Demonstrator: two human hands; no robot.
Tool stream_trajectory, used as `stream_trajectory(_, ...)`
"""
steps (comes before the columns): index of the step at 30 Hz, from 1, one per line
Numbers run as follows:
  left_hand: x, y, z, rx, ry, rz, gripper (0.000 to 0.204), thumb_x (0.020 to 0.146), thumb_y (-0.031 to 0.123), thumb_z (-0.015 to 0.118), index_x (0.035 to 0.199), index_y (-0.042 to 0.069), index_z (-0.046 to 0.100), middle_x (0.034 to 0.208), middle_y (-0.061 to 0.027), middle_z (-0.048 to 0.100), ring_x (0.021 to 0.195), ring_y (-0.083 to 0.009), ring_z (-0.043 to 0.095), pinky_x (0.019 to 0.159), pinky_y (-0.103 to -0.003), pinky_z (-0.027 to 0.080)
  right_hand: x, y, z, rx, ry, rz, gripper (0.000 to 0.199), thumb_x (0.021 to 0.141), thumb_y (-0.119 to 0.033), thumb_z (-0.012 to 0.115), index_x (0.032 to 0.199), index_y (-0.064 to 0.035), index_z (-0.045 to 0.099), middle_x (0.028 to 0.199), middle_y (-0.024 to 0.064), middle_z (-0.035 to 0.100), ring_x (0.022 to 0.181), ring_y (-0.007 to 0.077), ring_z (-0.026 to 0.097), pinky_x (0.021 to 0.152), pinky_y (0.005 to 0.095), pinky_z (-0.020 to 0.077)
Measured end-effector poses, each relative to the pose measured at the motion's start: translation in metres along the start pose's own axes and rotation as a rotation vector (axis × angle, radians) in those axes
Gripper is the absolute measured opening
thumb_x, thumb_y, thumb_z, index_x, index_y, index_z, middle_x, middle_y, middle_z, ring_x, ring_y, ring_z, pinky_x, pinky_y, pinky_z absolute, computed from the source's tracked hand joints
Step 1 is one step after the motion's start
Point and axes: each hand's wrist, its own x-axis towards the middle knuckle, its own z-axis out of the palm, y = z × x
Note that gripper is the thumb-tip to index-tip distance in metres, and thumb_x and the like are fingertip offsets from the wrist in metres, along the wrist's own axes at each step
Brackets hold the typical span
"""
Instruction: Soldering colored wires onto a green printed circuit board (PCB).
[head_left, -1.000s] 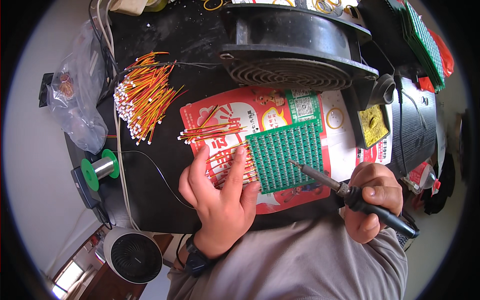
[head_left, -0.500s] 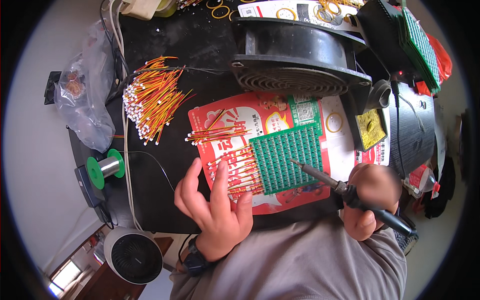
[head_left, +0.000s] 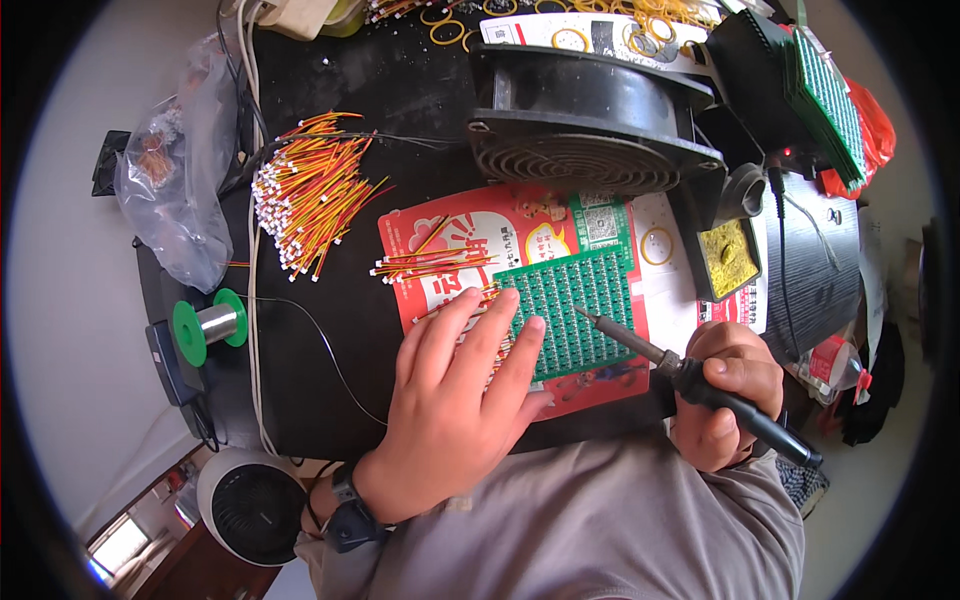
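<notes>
A green circuit board panel (head_left: 585,300) with rows of small parts lies on a red printed sheet (head_left: 600,392). My left hand (head_left: 460,390) rests with spread fingers over the panel's left edge, covering most of the wire leads attached there. In my right hand (head_left: 735,390) is a soldering iron (head_left: 665,362), its tip pointing left over the panel; whether the tip touches it I cannot tell. A small bunch of red and yellow wire leads (head_left: 430,264) with white connectors lies just above my left fingers.
A big pile of wire leads (head_left: 310,195) lies at the left, near a solder spool (head_left: 212,325) with its strand trailing toward my left wrist. A black fan (head_left: 590,120) stands behind the panel. Right of it sits a yellow sponge (head_left: 728,262) in a holder; stacked green boards (head_left: 828,105) lean beyond.
My left hand has moved up and right, from beside the leads onto them and the panel's edge. The soldering iron has stayed over the panel, shifting slightly left with the whole view.
</notes>
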Motion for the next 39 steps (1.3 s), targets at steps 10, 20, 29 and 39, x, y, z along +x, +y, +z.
stream_trajectory(10, -0.003, -0.012, 0.007, 0.053, -0.02, 0.114, 0.053, 0.072, 0.026, 0.08, 0.118, 0.002, 0.065, 0.134, -0.0192, 0.055, 0.118, -0.0359, 0.054, 0.099, -0.05, 0.041, 0.004, -0.006, -0.004, 0.035, -0.008, 0.041, 0.031, 0.096, -0.024, 0.056, 0.099, 0.0069, 0.057, 0.057, 0.0056, 0.051, 0.045, 0.0175, 0.05, 0.041, 0.0311, 0.0417)
stream_trajectory(20, -0.027, -0.048, -0.086, 0.08, 0.043, -0.064, 0.042, 0.075, 0.014, 0.077, 0.114, 0.001, 0.066, 0.119, -0.0174, 0.06, 0.106, -0.0355, 0.058, 0.091, -0.046, 0.046, 0.033, -0.045, 0.008, 0.281, 0.135, 0.574, 0.054, 0.094, -0.049, 0.063, 0.101, 0.0036, 0.055, 0.075, 0.0128, 0.059, 0.056, 0.0143, 0.052, 0.048, 0.0249, 0.0404)
stream_trajectory(29, -0.005, -0.03, -0.039, -0.149, 0.346, -0.006, 0.041, 0.076, 0.01, 0.077, 0.115, 0.001, 0.067, 0.115, -0.0159, 0.063, 0.104, -0.0353, 0.06, 0.092, -0.042, 0.048, 0.029, -0.025, 0.011, 0.631, 0.091, 0.538, 0.035, 0.099, -0.026, 0.057, 0.106, 0.0079, 0.064, 0.088, 0.0095, 0.066, 0.064, 0.009, 0.059, 0.057, 0.0212, 0.0464)
stream_trajectory(39, -0.048, -0.003, -0.066, -0.154, 0.229, -0.144, 0.04, 0.082, 0.007, 0.071, 0.121, 0.004, 0.065, 0.117, -0.0184, 0.062, 0.108, -0.0372, 0.058, 0.093, -0.043, 0.048, 0.014, -0.023, 0.003, 0.622, 0.12, 0.585, 0.022, 0.099, -0.016, 0.057, 0.109, 0.0013, 0.066, 0.08, 0.0023, 0.061, 0.067, 0.0059, 0.052, 0.059, 0.0236, 0.0415)
